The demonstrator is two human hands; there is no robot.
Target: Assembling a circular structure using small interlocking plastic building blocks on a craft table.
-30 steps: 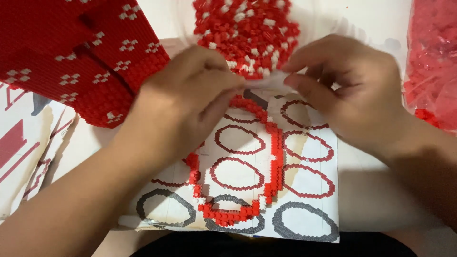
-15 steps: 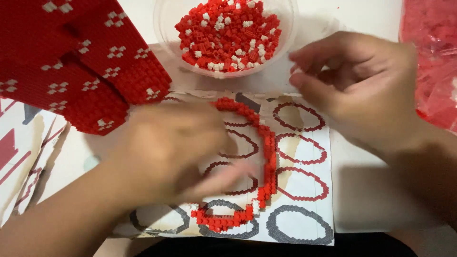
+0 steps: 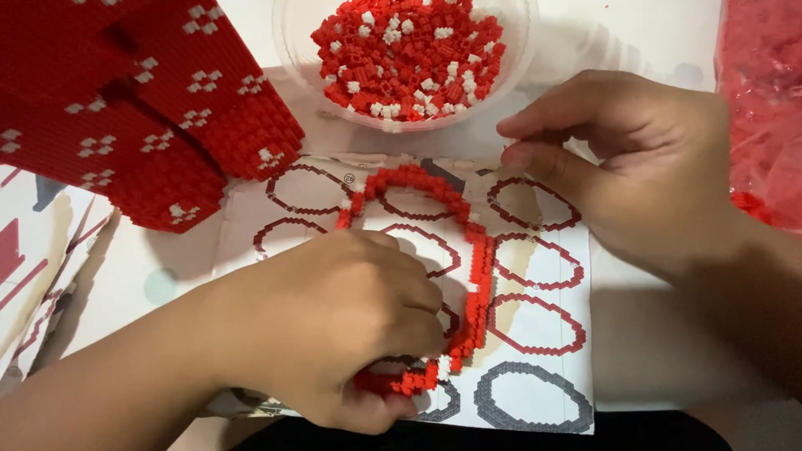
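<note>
Left hand (image 3: pixel 334 326) pressing red brick ring (image 3: pixel 468 250) on pattern sheet (image 3: pixel 543 276), right hand (image 3: pixel 643 167) pinched near bowl of bricks (image 3: pixel 409 58)

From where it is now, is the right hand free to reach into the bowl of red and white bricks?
Probably yes: the right hand sits just beside the clear bowl, whose open top is uncovered.

A single head-worn camera looks steeply down, close over the counter (image 3: pixel 652 351). The left hand (image 3: pixel 334 321) fills the lower middle, the right hand (image 3: pixel 643 167) the upper right (both forearms enter from the bottom edge).
</note>
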